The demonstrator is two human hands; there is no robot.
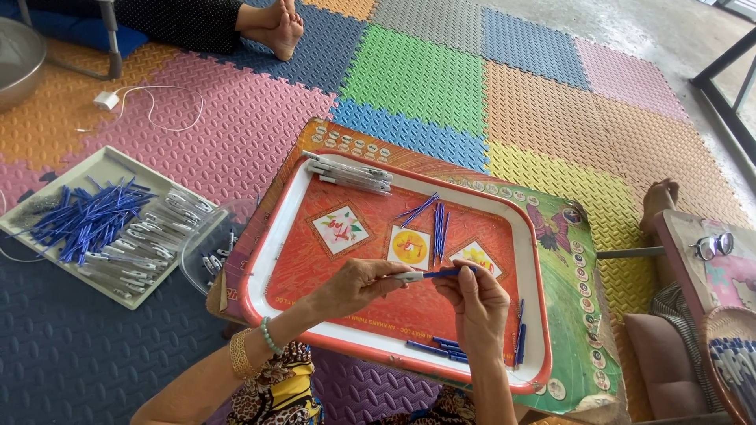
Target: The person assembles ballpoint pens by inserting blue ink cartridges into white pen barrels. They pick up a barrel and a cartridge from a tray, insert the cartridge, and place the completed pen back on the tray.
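- Floor of interlocking foam mats (409,75) in many colours; work is done seated on it. Another person's bare feet (276,24) show at the far edge.
- Red tray with white rim (272,260) sits on a printed board directly in front of the wearer.
- Off the tray's left edge: a flat white tray (102,169) heaped with blue refills and clear barrels; a clear bowl (197,252) between the two trays.
- Far-left corner of the red tray: a row of finished clear pens (350,173). Centre far side: loose blue refills (433,216). Near-right corner: a few more blue pieces (445,346).
- Left hand (354,287) over the tray's middle, fingers pinched shut on a clear pen barrel (408,276).
- Right hand (480,303), thumb and forefinger closed on a blue refill (441,273), its end meeting the barrel's mouth.
- Step, as judged: refill being seated into the barrel, part-way in.
- Next move likely calls for a straight, steady push along the barrel's line.
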